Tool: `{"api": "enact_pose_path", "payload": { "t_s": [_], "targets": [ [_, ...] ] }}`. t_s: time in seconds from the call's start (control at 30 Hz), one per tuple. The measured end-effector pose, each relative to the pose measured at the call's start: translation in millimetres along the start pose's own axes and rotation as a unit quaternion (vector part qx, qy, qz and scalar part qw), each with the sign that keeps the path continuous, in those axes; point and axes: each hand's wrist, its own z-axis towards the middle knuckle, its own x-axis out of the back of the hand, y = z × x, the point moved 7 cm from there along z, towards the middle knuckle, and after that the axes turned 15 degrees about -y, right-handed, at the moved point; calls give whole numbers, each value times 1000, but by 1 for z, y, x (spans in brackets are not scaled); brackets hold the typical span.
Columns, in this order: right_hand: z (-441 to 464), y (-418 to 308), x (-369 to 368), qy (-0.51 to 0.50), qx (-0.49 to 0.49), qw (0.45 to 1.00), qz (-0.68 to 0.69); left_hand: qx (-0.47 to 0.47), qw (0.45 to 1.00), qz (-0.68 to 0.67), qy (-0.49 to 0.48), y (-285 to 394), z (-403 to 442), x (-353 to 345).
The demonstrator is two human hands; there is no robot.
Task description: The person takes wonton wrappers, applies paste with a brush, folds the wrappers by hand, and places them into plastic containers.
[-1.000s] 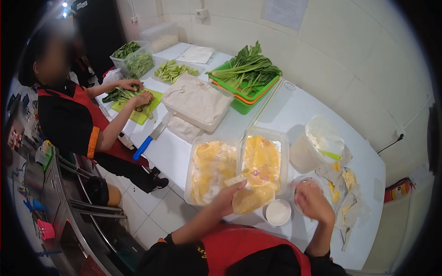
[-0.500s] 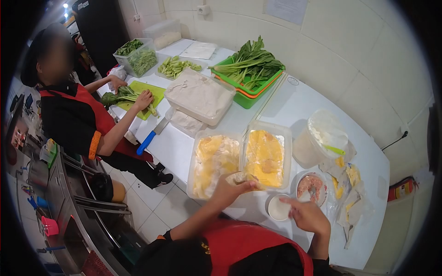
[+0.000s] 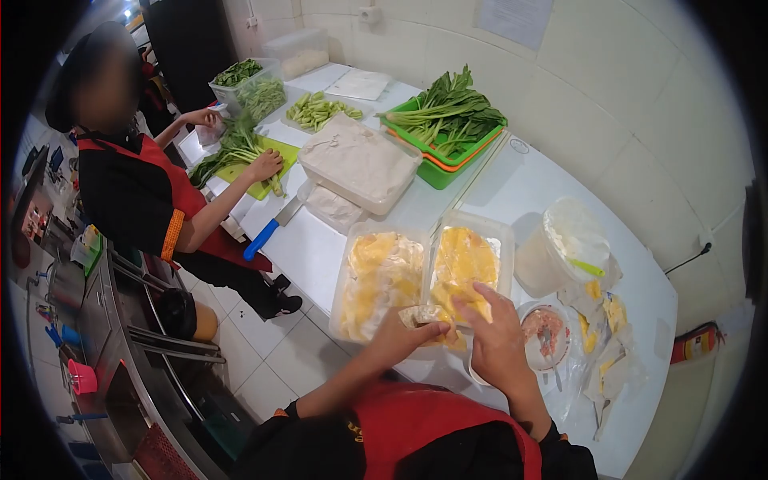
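My left hand (image 3: 400,336) is closed around a pale, partly folded wrapper (image 3: 422,317) in front of two plastic containers. The left container (image 3: 336,308) and the right container (image 3: 507,268) hold floury yellow pieces. My right hand (image 3: 494,336) has its fingers apart, close beside the wrapper; nothing shows between them. Beneath that hand a small white cup (image 3: 474,374) is mostly hidden. Right of it, a bowl (image 3: 566,352) contains pinkish filling and a spoon.
A tub of white powder (image 3: 538,260) and torn wrappers (image 3: 612,352) lie at the right. A co-worker (image 3: 136,192) handles leafy greens on a green board (image 3: 288,152). A blue-handled knife (image 3: 262,238), a cloth-covered box (image 3: 360,160) and a greens basket (image 3: 440,176) stand behind.
My right hand has moved from over the bowl, past the cup, to the wrapper. My left hand has folded the wrapper smaller. The co-worker's far hand has shifted to a plastic bag.
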Motion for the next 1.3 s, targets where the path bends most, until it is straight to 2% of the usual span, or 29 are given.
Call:
{"api": "enact_pose_path", "payload": {
  "t_s": [0.07,0.17,0.2,0.27,0.37,0.4,0.47,0.6,0.7,0.8,0.87,0.9,1.0,1.07,1.1,1.17,1.2,1.3],
  "targets": [
    [-2,6,1,48,-16,991,120,-17,998,-26,46,-7,2,6],
    [-11,26,-33,20,-106,946,305,-44,995,-56,67,-13,6,10],
    [-12,32,-37,58,-108,911,393,-54,994,-65,67,-12,7,10],
    [-14,43,-44,128,-107,813,558,-53,981,-176,70,-9,5,5],
    [-12,49,-40,124,-96,773,615,-62,959,-276,25,-7,7,-3],
    [-8,47,-35,88,-63,792,601,-66,952,-299,2,-6,9,-6],
    [-2,41,-23,12,3,823,568,-28,981,-185,-46,-9,10,-3],
    [14,23,-1,-85,29,878,470,10,994,49,-98,14,4,-3],
    [30,10,7,-120,33,914,387,-8,987,142,-79,24,0,-1],
    [40,10,3,-161,-11,917,365,40,962,268,-42,46,-4,4],
    [42,16,-6,-206,-62,902,373,35,967,253,-17,44,-3,9],
    [42,17,-10,-211,-57,889,403,32,969,245,-5,42,-3,12],
    [42,24,-31,-215,-55,847,483,-16,985,146,-87,20,1,18],
    [42,27,-42,-205,-66,821,528,-8,996,54,-76,10,-1,22],
    [44,26,-44,-203,-63,847,488,-5,998,8,-69,5,-3,25],
    [48,20,-49,-199,-51,890,406,4,997,79,-28,-1,-5,35],
    [51,16,-55,-206,-46,891,402,10,994,113,-6,-5,-6,42],
    [57,13,-72,-222,-41,879,419,8,996,94,8,-20,-10,57]
  ]
}}
